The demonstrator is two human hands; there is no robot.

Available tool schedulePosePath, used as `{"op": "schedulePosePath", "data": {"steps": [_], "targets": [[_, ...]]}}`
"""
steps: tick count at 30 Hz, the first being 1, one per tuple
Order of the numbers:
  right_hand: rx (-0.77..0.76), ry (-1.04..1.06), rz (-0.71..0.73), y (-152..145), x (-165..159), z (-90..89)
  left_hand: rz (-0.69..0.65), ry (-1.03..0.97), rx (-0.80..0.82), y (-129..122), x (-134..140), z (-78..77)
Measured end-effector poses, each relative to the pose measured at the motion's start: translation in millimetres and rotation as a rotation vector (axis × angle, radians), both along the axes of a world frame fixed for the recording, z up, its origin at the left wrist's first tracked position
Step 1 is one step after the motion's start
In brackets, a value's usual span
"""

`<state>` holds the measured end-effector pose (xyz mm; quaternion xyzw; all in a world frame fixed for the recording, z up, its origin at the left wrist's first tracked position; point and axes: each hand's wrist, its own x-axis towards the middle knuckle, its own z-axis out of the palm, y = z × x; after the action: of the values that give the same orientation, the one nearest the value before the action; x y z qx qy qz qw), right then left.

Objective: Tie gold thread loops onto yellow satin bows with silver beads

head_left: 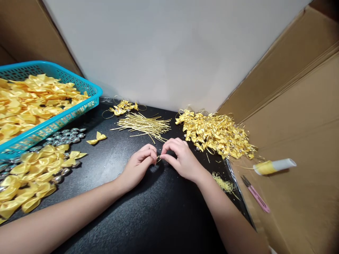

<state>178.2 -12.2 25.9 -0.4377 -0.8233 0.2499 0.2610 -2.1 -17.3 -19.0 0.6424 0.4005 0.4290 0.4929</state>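
Both hands meet over the middle of the black table. My left hand (141, 162) is closed, its thumb and fingers pinching one end of a short gold cord (158, 158). My right hand (180, 157) pinches the same cord close beside it. Most of the cord is hidden by the fingers. Just beyond the hands lies a loose pile of cut gold cords (145, 124). A heap of yellow bows with beads and cord loops (214, 134) sits behind and right of my right hand. A single yellow bow (96, 138) lies left of the cords.
At left stands a blue basket (87, 84) full of yellow bows, with silver beads (66, 137) and more bows (34, 176) before it. Pink thread snips (255, 194), a thread spool (275, 166) and tangled thread scraps (222, 182) lie right. Cardboard walls flank the table (148, 222).
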Motion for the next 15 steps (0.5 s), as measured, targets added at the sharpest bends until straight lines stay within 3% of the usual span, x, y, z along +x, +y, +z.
{"op": "schedulePosePath", "data": {"steps": [10,15], "targets": [[-0.03,0.024,-0.009,-1.1,-5.8,-6.1,-0.071,-0.015,-0.03,-0.4,1.3,-2.3],[0.056,0.143,-0.101,-0.8,-4.4,-5.1,-0.044,-0.049,-0.018,0.9,0.9,-2.8]]}}
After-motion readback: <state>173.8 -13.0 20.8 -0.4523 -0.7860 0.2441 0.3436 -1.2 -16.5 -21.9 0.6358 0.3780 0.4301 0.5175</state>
